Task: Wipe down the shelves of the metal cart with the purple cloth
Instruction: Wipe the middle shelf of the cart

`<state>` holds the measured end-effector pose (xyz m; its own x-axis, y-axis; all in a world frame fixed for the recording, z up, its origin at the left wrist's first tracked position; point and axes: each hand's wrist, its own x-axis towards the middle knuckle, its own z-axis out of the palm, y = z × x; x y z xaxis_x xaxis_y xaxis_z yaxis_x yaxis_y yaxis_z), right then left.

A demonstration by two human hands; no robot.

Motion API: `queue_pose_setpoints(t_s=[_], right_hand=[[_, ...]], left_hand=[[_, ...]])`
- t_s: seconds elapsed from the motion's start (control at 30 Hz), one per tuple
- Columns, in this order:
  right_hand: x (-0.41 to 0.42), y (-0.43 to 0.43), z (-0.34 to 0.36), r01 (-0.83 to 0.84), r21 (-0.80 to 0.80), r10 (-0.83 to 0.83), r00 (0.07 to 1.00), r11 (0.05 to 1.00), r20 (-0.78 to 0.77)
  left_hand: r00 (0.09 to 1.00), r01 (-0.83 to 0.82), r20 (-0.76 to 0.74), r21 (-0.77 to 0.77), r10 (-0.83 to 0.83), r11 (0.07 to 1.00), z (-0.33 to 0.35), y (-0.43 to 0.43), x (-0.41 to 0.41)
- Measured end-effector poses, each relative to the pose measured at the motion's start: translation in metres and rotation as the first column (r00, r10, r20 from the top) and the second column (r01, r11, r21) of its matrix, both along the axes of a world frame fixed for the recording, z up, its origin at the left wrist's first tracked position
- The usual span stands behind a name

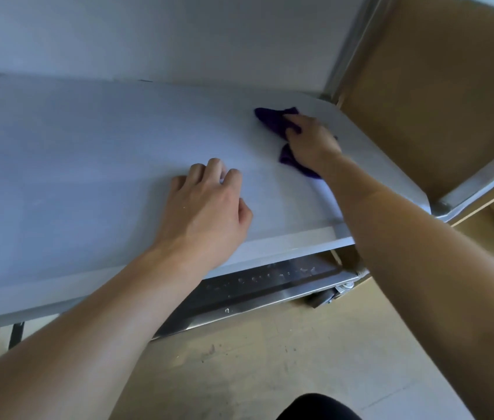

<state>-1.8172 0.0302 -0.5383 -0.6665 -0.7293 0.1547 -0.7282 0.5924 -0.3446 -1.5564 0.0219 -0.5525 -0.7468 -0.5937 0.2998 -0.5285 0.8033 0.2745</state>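
Note:
The metal cart's top shelf is a wide pale-grey flat surface filling the left and middle of the view. A crumpled purple cloth lies near the shelf's far right corner. My right hand presses down on the cloth, fingers curled over it, so much of the cloth is hidden. My left hand rests on the bare shelf near the front edge, fingers loosely bent, holding nothing. A lower shelf shows below, dark and shiny with water drops.
A cart wheel sits at the lower right corner on a beige floor. Brown cardboard panels stand right of the cart behind a metal post. A pale wall is behind the shelf.

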Motion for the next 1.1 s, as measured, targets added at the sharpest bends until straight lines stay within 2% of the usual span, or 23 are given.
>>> queue_pose_setpoints(t_s=[0.17,0.27,0.33,0.4,0.47,0.5,0.6,0.67,0.77,0.9,1.1], right_hand=[[-0.042,0.031,-0.003,0.227,-0.068,-0.218,0.969,0.972,0.114],[-0.042,0.024,0.001,0.243,-0.056,-0.231,0.958,0.968,0.168],[-0.035,0.007,0.005,0.208,0.018,-0.208,0.974,0.978,0.088],[-0.017,-0.016,0.007,0.111,0.028,-0.111,0.994,0.993,0.012],[0.010,-0.045,0.007,0.011,-0.042,-0.009,0.999,0.999,0.051],[0.026,-0.060,0.006,-0.066,-0.053,0.068,0.997,0.996,0.022],[0.065,-0.100,-0.003,-0.370,-0.027,0.370,0.929,0.929,0.018],[0.069,-0.110,-0.005,-0.453,-0.033,0.454,0.889,0.891,0.054],[0.060,-0.103,-0.003,-0.384,-0.060,0.387,0.920,0.922,0.061],[0.025,-0.079,-0.001,-0.142,-0.077,0.143,0.990,0.987,0.001],[-0.059,-0.010,-0.001,0.130,0.016,-0.130,0.991,0.991,-0.011]], left_hand=[[1.000,0.008,-0.007,0.005,-0.008,1.000,-0.001,0.000,-0.001],[1.000,0.011,-0.020,-0.014,-0.011,1.000,-0.002,0.000,0.000],[1.000,0.013,-0.024,-0.014,-0.013,1.000,-0.002,-0.001,0.001],[1.000,0.010,-0.015,-0.001,-0.010,1.000,0.001,-0.001,0.001],[1.000,0.008,0.003,0.011,-0.008,1.000,0.002,0.000,0.000],[1.000,0.006,0.009,0.015,-0.006,1.000,0.003,0.000,0.001],[1.000,-0.013,0.021,0.011,0.013,1.000,0.001,0.000,0.002],[1.000,-0.018,0.023,-0.001,0.018,1.000,0.002,0.000,0.001],[0.999,-0.022,0.041,-0.008,0.022,1.000,0.002,-0.001,0.001],[0.999,-0.021,0.031,0.008,0.021,1.000,0.003,-0.004,0.002],[1.000,-0.012,0.020,0.000,0.012,1.000,0.003,-0.005,0.001]])
